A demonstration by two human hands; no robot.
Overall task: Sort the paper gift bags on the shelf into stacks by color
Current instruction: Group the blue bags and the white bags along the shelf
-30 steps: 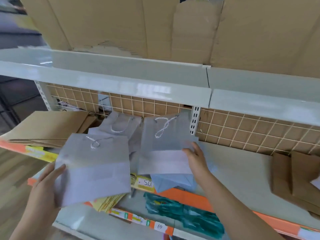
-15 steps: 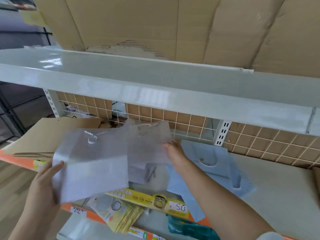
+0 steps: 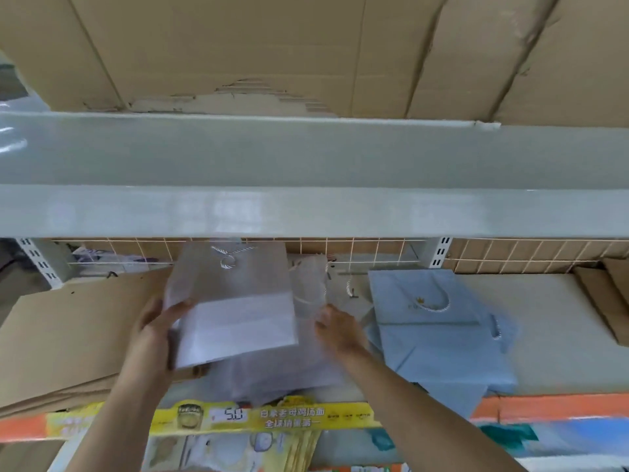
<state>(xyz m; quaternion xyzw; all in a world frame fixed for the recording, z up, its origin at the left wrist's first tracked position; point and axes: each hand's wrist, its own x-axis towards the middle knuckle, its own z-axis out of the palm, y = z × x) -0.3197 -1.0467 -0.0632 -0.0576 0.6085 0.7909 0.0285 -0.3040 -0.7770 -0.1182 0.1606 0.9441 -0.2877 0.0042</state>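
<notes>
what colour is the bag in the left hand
Pale grey-white, with a twisted white cord handle; the bag shows in the head view.

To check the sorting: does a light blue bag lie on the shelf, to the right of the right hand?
Yes, the light blue bag lies flat beside the right hand.

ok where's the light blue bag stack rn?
Head view, right of centre: the light blue bags lie flat on the shelf, just right of the right hand and the grey bag pile.

Bare shelf [image 3: 544, 335] lies between blue bags [image 3: 439, 338] and brown bags [image 3: 602, 301].
</notes>
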